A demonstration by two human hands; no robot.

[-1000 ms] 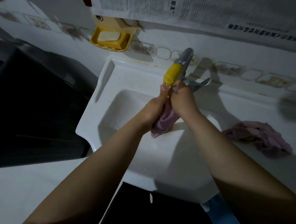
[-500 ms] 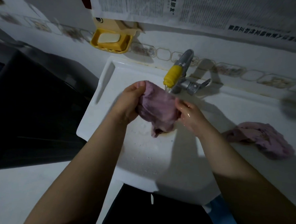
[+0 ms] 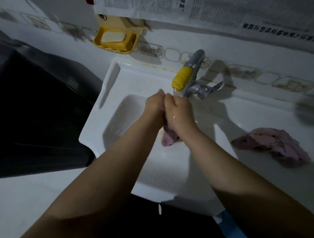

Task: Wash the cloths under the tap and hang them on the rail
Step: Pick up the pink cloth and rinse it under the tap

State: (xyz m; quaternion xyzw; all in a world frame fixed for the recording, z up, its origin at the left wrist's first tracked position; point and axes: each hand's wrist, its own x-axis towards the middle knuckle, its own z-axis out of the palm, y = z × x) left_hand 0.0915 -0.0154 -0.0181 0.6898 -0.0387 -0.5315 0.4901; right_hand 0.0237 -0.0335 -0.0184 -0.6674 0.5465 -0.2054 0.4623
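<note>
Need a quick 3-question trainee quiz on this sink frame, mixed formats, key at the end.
1. True or false: both hands grip the same purple cloth under the tap.
2. Where does the second purple cloth lie? A) in the basin B) on the counter right of the sink C) on a rail
3. Fill in: the soap dish on the wall is ____ in colour.

Key: 1 true; 2 B; 3 yellow. The left hand and right hand are pressed together.

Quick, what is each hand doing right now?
Left hand: closed, gripping the purple cloth over the sink.
Right hand: closed, gripping the same cloth, just below the tap.
</note>
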